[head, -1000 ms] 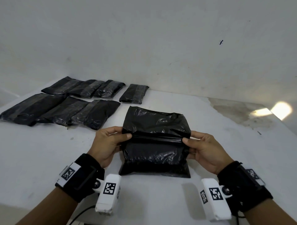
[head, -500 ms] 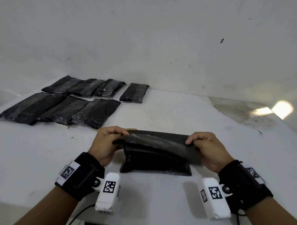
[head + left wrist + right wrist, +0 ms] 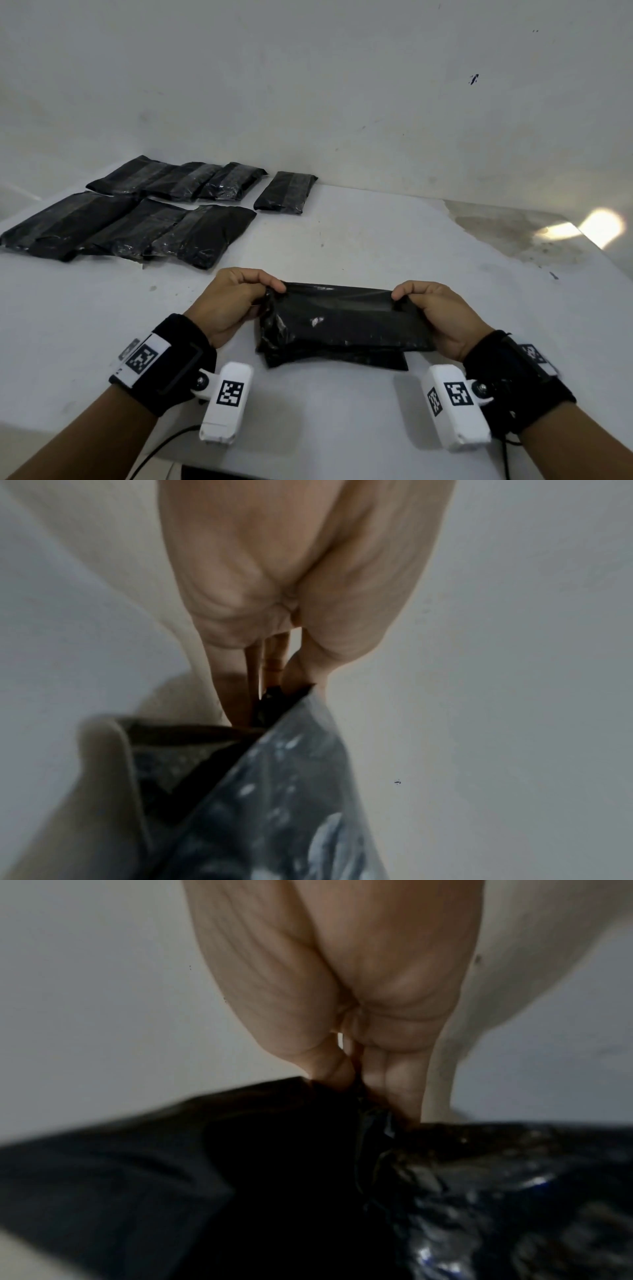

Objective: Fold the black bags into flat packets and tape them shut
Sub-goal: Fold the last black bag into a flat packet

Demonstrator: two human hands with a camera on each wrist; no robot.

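A black plastic bag [image 3: 342, 325] lies folded into a wide band on the white table [image 3: 342, 428], near its front edge. My left hand [image 3: 270, 291] pinches the bag's far left corner, thumb against curled fingers. At the far right corner my right hand [image 3: 399, 296] pinches it the same way. In the left wrist view the left hand [image 3: 274, 693] grips a crumpled edge of the bag [image 3: 274, 804]. The right wrist view shows the right hand [image 3: 363, 1091] clamped on the bag [image 3: 274, 1177]. The fingertips under the fold are hidden.
Several flat taped black packets [image 3: 137, 229] lie in two rows at the table's back left, with one more packet [image 3: 286, 192] set apart to their right. A white wall [image 3: 308, 85] stands behind the table. A stained patch [image 3: 507, 233] marks the back right.
The upper half of the bag, upright a second ago, has been brought down toward me over the lower half. Both hands kept their pinch and moved slightly forward with it.
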